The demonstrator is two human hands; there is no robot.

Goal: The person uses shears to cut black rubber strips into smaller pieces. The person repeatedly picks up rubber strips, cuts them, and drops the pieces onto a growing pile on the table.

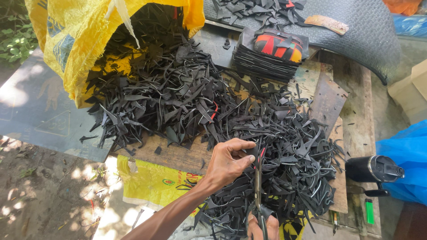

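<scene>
My left hand (227, 161) pinches a small black rubber piece (251, 152) between thumb and fingers above a big heap of black rubber scraps (187, 98). My right hand (261, 226), only partly in view at the bottom edge, grips a pair of scissors (258, 186) whose blades point up at the piece the left hand holds. The heap spills out of a yellow woven sack (73, 40) at the top left and covers much of a wooden board (178, 155).
A stack of cut black pieces with a red and orange one on top (271, 51) sits behind the heap. A grey mat (364, 31) lies top right. A black flask (372, 169), a green lighter (369, 211) and a blue bag (407, 155) are at the right.
</scene>
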